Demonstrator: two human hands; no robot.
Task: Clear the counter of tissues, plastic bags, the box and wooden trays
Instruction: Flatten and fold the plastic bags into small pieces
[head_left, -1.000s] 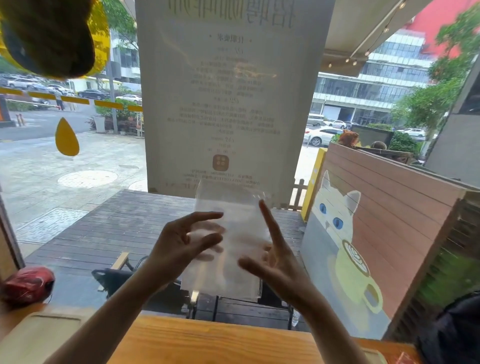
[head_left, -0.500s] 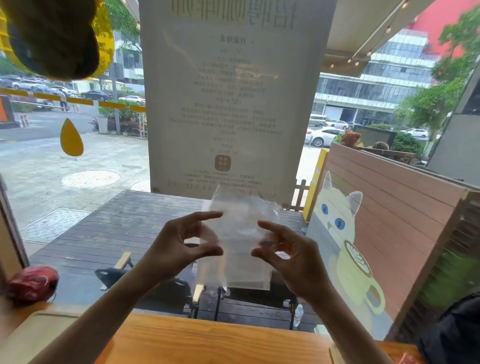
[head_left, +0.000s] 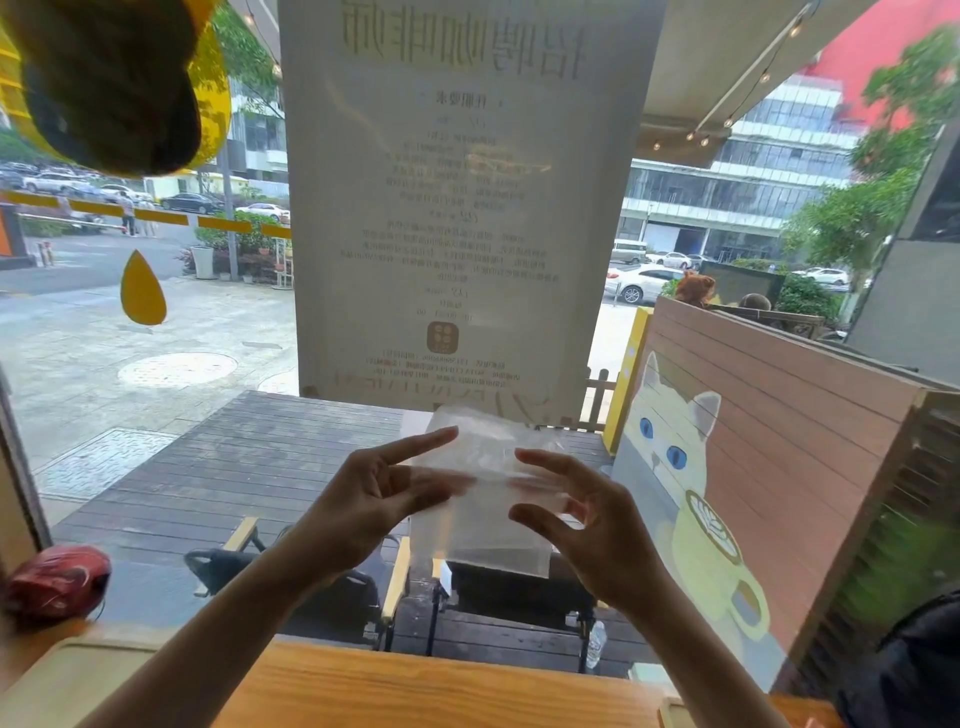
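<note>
A clear plastic bag (head_left: 483, 525) hangs in the air in front of the window, above the wooden counter (head_left: 415, 691). My left hand (head_left: 374, 499) holds its left side, index finger stretched over the upper part and other fingers pressed to the bag. My right hand (head_left: 587, 525) holds the right side with curled fingers and the thumb below. The bag's upper part is bent over, its lower part hangs flat. A pale wooden tray (head_left: 57, 680) lies on the counter at the lower left, partly hidden by my left arm.
The window pane stands right behind the counter, with a large paper poster (head_left: 457, 208) stuck on it. A red crumpled object (head_left: 52, 582) lies at the counter's far left. A dark bag or garment (head_left: 914, 670) sits at the right edge. A wooden corner (head_left: 670, 714) shows at the bottom right.
Both hands have drawn closer over the bag and bent its upper part down. My right hand's straight index finger has curled. The bag looks shorter than a second ago.
</note>
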